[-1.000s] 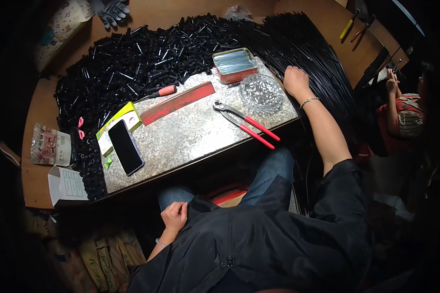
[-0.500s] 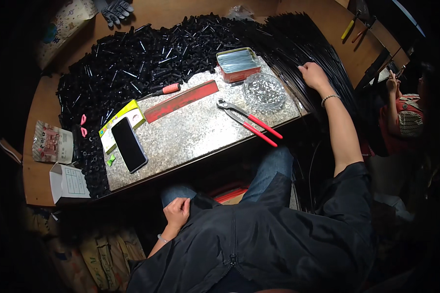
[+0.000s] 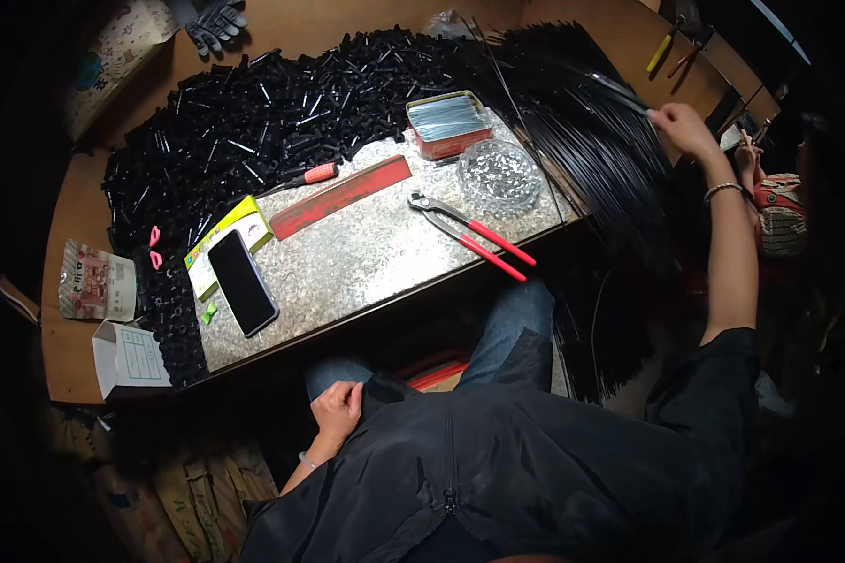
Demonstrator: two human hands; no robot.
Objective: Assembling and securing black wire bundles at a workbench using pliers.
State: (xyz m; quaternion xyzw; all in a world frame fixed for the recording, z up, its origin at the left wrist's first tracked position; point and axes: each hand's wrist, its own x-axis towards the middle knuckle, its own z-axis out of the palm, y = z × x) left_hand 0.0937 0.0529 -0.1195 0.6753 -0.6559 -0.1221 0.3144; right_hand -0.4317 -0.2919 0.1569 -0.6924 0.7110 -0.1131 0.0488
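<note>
Head view, right hand (image 3: 681,129): grip pinched on ends of thin black rods (image 3: 620,92); exact count blurred
Rods' place: at right part of rod pile (image 3: 577,155)
Head view, left hand (image 3: 337,407): grip curled in loose fist, near left thigh (image 3: 336,370)
Tabletop (image 3: 347,267): red-handled pliers (image 3: 465,230) near glass bowl (image 3: 500,176), phone (image 3: 243,282) toward left

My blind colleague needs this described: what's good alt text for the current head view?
A person's bare right hand holds thin black rods beside a speckled grey slab; the bare left hand is curled near blue jeans. Red-handled metal pincers lie on the slab.
</note>
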